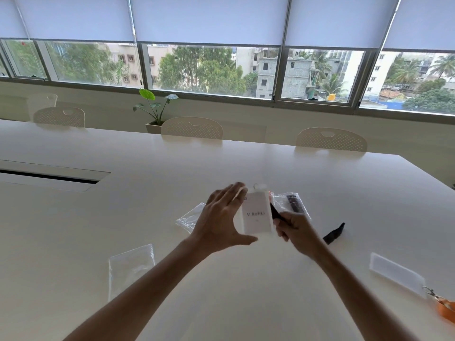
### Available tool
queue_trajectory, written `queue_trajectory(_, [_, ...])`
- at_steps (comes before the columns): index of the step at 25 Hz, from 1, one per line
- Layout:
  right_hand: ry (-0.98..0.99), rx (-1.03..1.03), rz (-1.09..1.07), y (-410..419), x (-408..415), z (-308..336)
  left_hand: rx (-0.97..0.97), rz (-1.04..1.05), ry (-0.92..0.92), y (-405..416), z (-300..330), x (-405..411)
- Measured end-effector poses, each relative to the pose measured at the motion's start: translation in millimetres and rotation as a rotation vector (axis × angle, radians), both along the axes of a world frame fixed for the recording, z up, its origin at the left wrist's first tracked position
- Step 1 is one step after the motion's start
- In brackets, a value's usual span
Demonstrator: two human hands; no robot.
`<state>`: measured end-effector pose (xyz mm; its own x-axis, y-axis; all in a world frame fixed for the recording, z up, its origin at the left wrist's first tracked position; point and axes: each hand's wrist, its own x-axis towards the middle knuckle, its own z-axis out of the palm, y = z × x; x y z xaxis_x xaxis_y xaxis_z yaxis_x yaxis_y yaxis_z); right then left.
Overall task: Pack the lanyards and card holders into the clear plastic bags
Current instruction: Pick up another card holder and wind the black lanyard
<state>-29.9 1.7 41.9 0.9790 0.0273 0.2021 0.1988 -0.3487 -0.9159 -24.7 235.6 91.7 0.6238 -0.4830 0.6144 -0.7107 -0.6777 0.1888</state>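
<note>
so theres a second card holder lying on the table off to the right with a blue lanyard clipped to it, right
Not quite: the lanyard is orange, not blue. The head view shows it clipped to the second card holder, which does lie on the table off to the right.

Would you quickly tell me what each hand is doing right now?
Left hand: open, fingers spread beside the card holder.
Right hand: gripping the black lanyard.
</note>
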Motion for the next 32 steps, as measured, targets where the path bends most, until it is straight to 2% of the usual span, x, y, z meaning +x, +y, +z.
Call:
queue_trajectory(4, [0.124, 0.130, 0.023, 44, -21, -32, -0.046, 0.171, 0.147, -2, -4, 14])
queue_trajectory(10, [0.234, 0.310, 0.102, 65, -43, -33, 0.024, 0.214, 0.259, 9, -18, 24])
queue_trajectory(17, [0.321, 0.255, 0.205, 82, -74, -16, 0.208, 0.222, 0.220, 4, -31, 22])
queue_trajectory(21, [0.250, 0.352, 0.264, 81, -79, 17, 0.282, 0.206, 0.128, 0, -41, 13])
queue_trajectory(24, [0.117, 0.405, 0.271, 77, -73, 45, 0.364, 0.179, 0.098, -4, -46, 6])
queue_trajectory(27, [-0.023, 0.443, 0.192, 72, -59, 64, 0.438, 0.126, 0.079, -8, -53, -3])
queue_trajectory(32, [-0.112, 0.292, 0.041, 62, -37, 71, 0.426, 0.036, 0.027, -8, -51, -13])
